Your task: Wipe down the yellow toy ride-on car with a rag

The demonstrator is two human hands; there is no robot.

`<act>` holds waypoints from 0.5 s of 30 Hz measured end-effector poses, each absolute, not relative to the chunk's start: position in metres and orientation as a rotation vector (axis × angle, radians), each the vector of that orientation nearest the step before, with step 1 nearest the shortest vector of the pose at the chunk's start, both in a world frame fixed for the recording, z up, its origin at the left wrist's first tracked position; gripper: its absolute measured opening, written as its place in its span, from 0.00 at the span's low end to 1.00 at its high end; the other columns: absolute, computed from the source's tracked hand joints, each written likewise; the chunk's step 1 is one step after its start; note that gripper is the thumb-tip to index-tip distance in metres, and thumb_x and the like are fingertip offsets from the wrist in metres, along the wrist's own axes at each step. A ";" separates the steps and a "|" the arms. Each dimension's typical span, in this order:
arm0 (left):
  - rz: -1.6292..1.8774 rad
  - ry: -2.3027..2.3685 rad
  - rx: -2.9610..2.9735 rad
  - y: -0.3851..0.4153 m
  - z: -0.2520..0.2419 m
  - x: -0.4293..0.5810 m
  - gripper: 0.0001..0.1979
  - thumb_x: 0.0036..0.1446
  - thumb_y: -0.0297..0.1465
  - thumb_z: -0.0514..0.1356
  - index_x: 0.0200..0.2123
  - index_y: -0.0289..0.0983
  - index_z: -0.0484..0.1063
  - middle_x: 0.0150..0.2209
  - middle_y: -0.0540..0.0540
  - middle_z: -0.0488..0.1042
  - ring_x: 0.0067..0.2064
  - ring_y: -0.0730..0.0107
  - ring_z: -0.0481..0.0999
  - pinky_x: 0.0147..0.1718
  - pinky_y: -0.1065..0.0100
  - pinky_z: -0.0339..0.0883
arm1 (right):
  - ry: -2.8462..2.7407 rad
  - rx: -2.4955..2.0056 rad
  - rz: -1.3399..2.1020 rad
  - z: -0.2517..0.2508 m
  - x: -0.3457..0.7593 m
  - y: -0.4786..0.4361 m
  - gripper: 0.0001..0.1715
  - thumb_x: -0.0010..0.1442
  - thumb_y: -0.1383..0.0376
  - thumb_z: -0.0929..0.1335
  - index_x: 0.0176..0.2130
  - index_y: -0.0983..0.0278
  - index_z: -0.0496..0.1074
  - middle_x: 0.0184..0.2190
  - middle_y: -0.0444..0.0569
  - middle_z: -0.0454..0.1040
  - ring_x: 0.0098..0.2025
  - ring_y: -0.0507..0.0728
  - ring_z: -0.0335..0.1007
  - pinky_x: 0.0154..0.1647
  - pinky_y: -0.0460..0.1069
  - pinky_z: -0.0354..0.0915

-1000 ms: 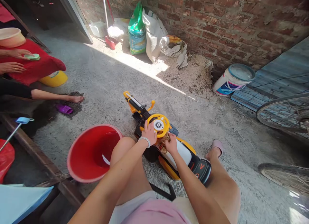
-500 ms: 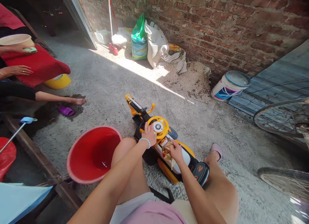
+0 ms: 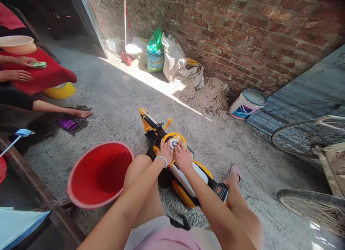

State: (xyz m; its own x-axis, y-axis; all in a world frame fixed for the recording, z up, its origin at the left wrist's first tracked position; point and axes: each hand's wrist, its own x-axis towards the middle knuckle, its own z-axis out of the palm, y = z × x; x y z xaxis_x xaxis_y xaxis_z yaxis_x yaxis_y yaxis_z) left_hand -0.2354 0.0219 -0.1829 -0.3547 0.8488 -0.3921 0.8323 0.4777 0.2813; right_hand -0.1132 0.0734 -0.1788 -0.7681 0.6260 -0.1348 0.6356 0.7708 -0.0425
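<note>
A yellow, black and white ride-on toy excavator stands on the concrete between my knees. My left hand, with a beaded bracelet at the wrist, grips the near-left side of its yellow steering wheel. Pressed onto the wheel's right side, close to the white hub, is my right hand. Under its fingers is a crumpled tan patterned cloth, mostly hidden by the hand. The toy's digging arm points away to the far left. Beside my left knee is a large red tub with water in it.
At left, a co-worker's hands hold a green sponge-like item near a pale basin. Sacks and spilled grain lie along the brick wall. A paint bucket and a bicycle wheel are at right.
My right hand has moved with the cloth from the toy's white body up and left onto the steering wheel. My left hand stays on the wheel. The co-worker's hand has lowered from the basin.
</note>
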 end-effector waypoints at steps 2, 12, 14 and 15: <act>0.067 2.244 1.390 0.021 -0.184 -0.234 0.40 0.67 0.38 0.47 0.77 0.30 0.40 0.77 0.36 0.46 0.78 0.46 0.27 0.67 0.47 0.60 | 2.825 1.028 -0.100 -0.180 -0.112 0.073 0.27 0.73 0.66 0.57 0.66 0.65 0.67 0.67 0.59 0.68 0.61 0.65 0.64 0.55 0.58 0.64; 0.137 2.242 1.384 0.020 -0.192 -0.231 0.41 0.67 0.39 0.48 0.77 0.29 0.39 0.77 0.35 0.46 0.78 0.45 0.27 0.66 0.46 0.63 | 2.725 1.094 -0.234 -0.170 -0.119 0.097 0.34 0.68 0.71 0.57 0.70 0.61 0.63 0.74 0.56 0.58 0.68 0.68 0.58 0.59 0.61 0.62; 0.128 2.252 1.382 0.020 -0.193 -0.230 0.41 0.67 0.39 0.48 0.77 0.29 0.40 0.77 0.35 0.46 0.78 0.45 0.27 0.66 0.44 0.63 | 2.708 1.107 -0.234 -0.170 -0.119 0.100 0.35 0.68 0.71 0.57 0.71 0.60 0.62 0.74 0.55 0.57 0.70 0.68 0.57 0.60 0.61 0.62; 0.127 2.257 1.380 0.020 -0.193 -0.230 0.41 0.67 0.38 0.48 0.77 0.29 0.40 0.77 0.35 0.46 0.78 0.45 0.27 0.66 0.44 0.62 | 2.707 1.112 -0.227 -0.170 -0.120 0.099 0.35 0.68 0.70 0.57 0.71 0.61 0.62 0.74 0.56 0.58 0.70 0.68 0.56 0.61 0.62 0.62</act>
State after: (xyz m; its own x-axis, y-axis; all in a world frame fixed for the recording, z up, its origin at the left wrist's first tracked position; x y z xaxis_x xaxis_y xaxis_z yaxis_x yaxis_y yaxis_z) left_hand -0.2300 0.0200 -0.1926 -0.3705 0.8579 -0.3560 0.8125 0.4850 0.3233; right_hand -0.1196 0.0990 -0.1703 -0.6948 0.6756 -0.2467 0.7072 0.7041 -0.0639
